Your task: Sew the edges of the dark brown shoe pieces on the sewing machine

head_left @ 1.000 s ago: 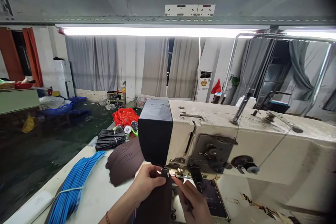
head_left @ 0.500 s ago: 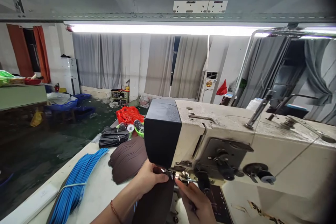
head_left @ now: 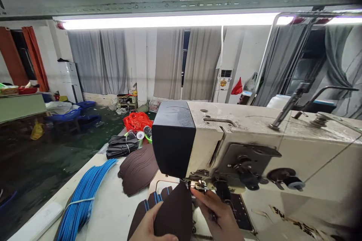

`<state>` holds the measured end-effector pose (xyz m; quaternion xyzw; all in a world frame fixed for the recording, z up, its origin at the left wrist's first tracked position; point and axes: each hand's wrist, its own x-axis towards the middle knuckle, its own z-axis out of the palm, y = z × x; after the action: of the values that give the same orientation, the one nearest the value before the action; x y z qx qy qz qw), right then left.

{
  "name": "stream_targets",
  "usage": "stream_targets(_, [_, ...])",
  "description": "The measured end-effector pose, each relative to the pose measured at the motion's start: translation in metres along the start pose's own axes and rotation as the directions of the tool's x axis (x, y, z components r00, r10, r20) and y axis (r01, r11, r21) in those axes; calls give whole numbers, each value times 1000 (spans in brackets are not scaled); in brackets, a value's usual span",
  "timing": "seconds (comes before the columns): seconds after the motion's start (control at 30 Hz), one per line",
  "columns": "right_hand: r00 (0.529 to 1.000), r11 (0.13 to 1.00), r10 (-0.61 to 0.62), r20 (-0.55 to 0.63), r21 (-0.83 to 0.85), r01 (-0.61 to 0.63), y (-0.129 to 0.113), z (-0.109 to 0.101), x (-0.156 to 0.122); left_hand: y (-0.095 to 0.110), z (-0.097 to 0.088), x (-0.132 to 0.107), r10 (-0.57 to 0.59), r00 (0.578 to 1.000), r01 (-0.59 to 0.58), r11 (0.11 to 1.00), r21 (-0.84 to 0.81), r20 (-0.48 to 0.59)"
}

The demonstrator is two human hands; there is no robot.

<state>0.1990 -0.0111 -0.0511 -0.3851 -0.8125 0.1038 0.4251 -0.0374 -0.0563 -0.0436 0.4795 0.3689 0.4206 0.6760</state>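
Observation:
My left hand [head_left: 149, 224] grips a dark brown fabric panel [head_left: 175, 209], thumb on top, near the lower edge of the view. The panel's narrow upper end sits under the needle area [head_left: 188, 183] of a sewing machine [head_left: 215, 120]. Beside that end, my right hand [head_left: 217, 214] has its index finger stretched to the presser foot, other fingers curled round something dark that I cannot make out. Partly behind my left hand lie more brown pieces with blue strips [head_left: 145, 205]. A stack of brown panels [head_left: 138, 169] rests to the left of the machine head.
A tied bundle of blue strips [head_left: 85, 196] lies on the white table at left, near a white box [head_left: 42, 220]. Farther back are a black bundle [head_left: 121, 145], thread spools [head_left: 140, 135] and a red plastic bag [head_left: 137, 121]. The black machine head cover [head_left: 172, 143] overhangs the work.
My left hand has moved down and left from the needle to the panel's lower part. Brown pieces with blue strips now show more fully. My right hand stays by the needle; the view has shifted slightly.

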Motion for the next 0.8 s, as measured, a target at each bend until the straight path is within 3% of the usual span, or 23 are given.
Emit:
stream_targets(0.2, [999, 1000, 19, 30, 21, -20, 1, 0, -2, 11, 21, 7, 46, 997, -55, 987, -149, -65])
stream_targets(0.43, [999, 1000, 26, -18, 12, -26, 0, 0, -1, 21, 32, 18, 73, 978, -106, 981, -161, -197])
stream_targets(0.67, [992, 993, 100, -75, 68, -94, 0, 7, -4, 14, 40, 36, 126, 947, -190, 961, -199, -297])
stream_targets(0.8, [995, 994, 72, -74, 87, -65, 2, 8, -4, 9, 48, 38, 153, 903, -228, 962, -147, -400])
